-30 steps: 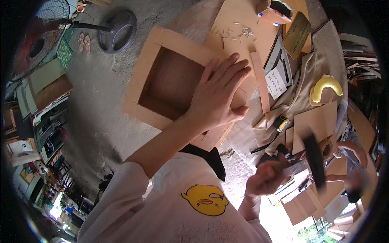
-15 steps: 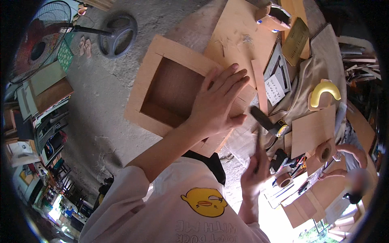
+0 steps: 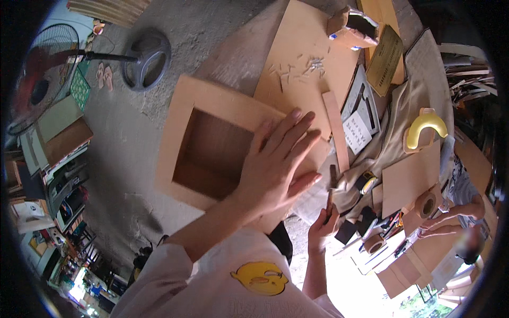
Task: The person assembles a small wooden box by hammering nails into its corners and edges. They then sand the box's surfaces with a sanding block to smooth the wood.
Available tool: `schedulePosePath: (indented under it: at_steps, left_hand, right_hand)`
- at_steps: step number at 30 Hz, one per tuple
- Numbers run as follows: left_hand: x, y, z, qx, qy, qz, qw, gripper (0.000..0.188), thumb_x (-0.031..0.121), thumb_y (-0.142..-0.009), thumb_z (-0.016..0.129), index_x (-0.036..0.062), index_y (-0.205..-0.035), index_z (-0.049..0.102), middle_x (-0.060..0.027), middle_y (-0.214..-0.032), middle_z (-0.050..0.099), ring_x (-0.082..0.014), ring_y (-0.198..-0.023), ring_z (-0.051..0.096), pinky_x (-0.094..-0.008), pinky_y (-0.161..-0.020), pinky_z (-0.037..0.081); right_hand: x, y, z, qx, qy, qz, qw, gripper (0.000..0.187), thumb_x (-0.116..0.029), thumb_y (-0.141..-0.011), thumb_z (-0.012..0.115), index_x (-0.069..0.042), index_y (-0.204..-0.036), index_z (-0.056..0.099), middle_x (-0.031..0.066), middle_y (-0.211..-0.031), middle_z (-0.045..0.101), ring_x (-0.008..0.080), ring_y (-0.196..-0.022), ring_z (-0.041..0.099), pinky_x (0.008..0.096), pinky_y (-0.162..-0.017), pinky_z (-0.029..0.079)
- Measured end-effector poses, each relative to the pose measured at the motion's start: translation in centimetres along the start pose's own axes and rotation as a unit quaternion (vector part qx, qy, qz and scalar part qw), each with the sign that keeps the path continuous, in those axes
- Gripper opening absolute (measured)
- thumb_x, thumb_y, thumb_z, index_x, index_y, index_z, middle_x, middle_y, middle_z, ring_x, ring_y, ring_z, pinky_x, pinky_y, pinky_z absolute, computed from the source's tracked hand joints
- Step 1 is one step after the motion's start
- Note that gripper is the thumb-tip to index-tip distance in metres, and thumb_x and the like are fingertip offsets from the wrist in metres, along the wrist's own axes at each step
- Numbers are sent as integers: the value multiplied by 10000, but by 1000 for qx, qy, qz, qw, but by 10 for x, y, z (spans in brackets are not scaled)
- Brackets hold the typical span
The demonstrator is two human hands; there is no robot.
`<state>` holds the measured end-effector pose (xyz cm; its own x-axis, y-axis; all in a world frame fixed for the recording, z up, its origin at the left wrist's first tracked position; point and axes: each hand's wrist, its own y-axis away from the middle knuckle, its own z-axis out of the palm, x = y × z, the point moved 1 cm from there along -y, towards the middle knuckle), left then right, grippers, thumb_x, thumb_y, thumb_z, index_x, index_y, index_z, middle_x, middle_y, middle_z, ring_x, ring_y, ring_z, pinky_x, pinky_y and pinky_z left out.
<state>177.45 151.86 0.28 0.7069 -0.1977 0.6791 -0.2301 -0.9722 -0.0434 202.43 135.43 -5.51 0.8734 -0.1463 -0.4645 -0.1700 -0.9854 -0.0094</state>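
Note:
My left hand (image 3: 278, 161) lies with outstretched, slightly spread fingers across the right side of a wooden box (image 3: 172, 143), pressing on its flat rim. The box is light brown, with a square recess whose inner walls look darker. My right hand (image 3: 322, 229) is wrapped round the handle of a hammer (image 3: 332, 183), held to the right of the box and apart from it. The hammer head is seen nearly edge-on. Part of the box's right side is hidden under my left hand and forearm.
Small nails (image 3: 313, 66) lie scattered on a board (image 3: 286, 47) beyond the box. A wooden strip (image 3: 336, 130), a tape measure (image 3: 366, 182), a yellow curved object (image 3: 426, 127) and tape rolls (image 3: 426, 204) lie to the right. A co-worker (image 3: 461, 212) is at far right; a fan (image 3: 45, 79) stands at left.
The box and my left hand have shifted slightly left and nearer in the picture. My right hand and the hammer have moved; the hammer head is now turned more edge-on.

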Motion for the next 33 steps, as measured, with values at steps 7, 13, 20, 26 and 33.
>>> schedulePosePath:
  at_steps: [7, 13, 20, 26, 33]
  left_hand:
    - [2, 2, 5, -27, -8, -55, 998, 656, 455, -982, 670, 238, -1560, 449, -229, -1684, 297, -436, -1566, 231, -621, -1215, 134]
    - [8, 5, 1, -84, -23, -75, 993, 602, 460, -1016, 607, 254, -1565, 471, -203, -1683, 322, -417, -1578, 186, -603, -1222, 43]
    - [10, 5, -3, -95, -35, -69, 992, 545, 461, -1034, 588, 256, -1533, 513, -183, -1675, 352, -390, -1586, 166, -583, -1234, -28]
    - [10, 2, 1, -32, -92, -49, 994, 506, 429, -1071, 486, 197, -1518, 530, -48, -1629, 477, -259, -1558, 336, -505, -1291, 2]
    - [5, 6, 1, -74, -130, -3, 989, 464, 349, -1087, 486, 247, -1537, 526, -138, -1603, 493, -338, -1590, 206, -528, -1264, -55]
  right_hand:
    - [13, -4, 15, 9, 101, -61, 993, 343, -234, -1049, 638, 36, -1254, 584, 216, -1065, 565, 382, -960, 604, 491, -838, 520]
    - [-46, -119, 2, 67, -8, -130, 989, 117, -63, -1031, 609, 18, -1096, 662, 142, -957, 651, 315, -901, 610, 440, -806, 487]
    - [-134, -292, 66, 8, -53, -260, 964, 161, 24, -864, 746, -45, -1010, 743, 108, -955, 665, 303, -876, 613, 401, -785, 500]
    - [-150, -346, 97, -48, -38, -381, 923, 209, 35, -842, 712, -60, -1027, 739, 68, -997, 666, 280, -949, 625, 403, -826, 523]
    - [-152, -356, 98, -91, -54, -386, 916, 195, 11, -847, 723, -68, -1025, 719, 62, -996, 658, 270, -955, 618, 416, -846, 521]
